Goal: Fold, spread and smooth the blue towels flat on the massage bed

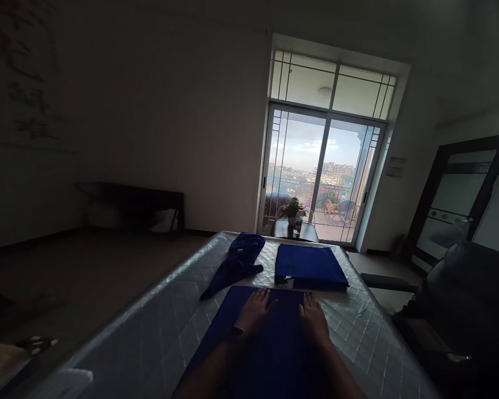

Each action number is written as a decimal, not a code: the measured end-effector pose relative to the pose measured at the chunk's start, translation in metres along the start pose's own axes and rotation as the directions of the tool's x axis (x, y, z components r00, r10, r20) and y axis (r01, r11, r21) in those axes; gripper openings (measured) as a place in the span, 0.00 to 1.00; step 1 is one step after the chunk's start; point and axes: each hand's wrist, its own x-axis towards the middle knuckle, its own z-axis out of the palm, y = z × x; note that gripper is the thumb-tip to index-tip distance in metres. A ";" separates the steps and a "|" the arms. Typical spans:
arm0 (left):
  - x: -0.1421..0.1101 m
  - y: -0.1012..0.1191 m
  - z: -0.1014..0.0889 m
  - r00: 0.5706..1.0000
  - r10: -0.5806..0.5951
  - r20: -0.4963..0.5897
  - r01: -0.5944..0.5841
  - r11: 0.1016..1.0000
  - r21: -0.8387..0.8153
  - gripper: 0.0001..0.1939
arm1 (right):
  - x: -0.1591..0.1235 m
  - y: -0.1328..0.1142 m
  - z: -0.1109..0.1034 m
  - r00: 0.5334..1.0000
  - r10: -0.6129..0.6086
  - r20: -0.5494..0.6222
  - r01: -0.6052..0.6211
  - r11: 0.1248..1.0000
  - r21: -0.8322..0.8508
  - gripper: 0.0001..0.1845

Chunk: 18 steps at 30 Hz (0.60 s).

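Observation:
A long piece of dark blue cloth (285, 343) lies flat on the quilted silver-white table cover (174, 321) in front of me. My left hand (255, 309) rests flat on its far left part, fingers stretched forward; a dark band circles that wrist. On the far right edge of the same cloth, my right hand (313, 313) is spread flat too. Just beyond it sits a neatly folded stack of blue cloth (310, 266) with a small white tag at its near corner. A crumpled blue garment (239, 260) lies beyond my left hand, apart from it.
Past the table's far edge stands a small dark table (279, 230) with a potted plant (291, 208) and a bottle (298, 220), before a sliding glass door (320, 172). A dark armchair (469, 299) is at the right. A low dark bench (145, 205) stands by the left wall.

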 end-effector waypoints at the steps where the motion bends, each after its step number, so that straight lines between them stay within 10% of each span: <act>1: -0.005 -0.020 -0.006 0.999 -0.033 -0.001 0.033 0.999 0.014 0.39 | 0.000 0.000 0.001 1.000 -0.001 -0.006 0.001 1.000 0.003 0.34; 7: -0.035 -0.092 -0.038 0.988 -0.150 0.022 0.148 0.986 0.074 0.40 | -0.005 -0.002 0.000 0.999 0.013 -0.029 -0.013 1.000 0.005 0.33; 18: -0.123 -0.083 -0.077 1.000 0.021 0.003 -0.021 0.999 0.032 0.29 | -0.062 -0.017 -0.044 0.952 -0.132 -0.275 0.145 0.989 0.026 0.29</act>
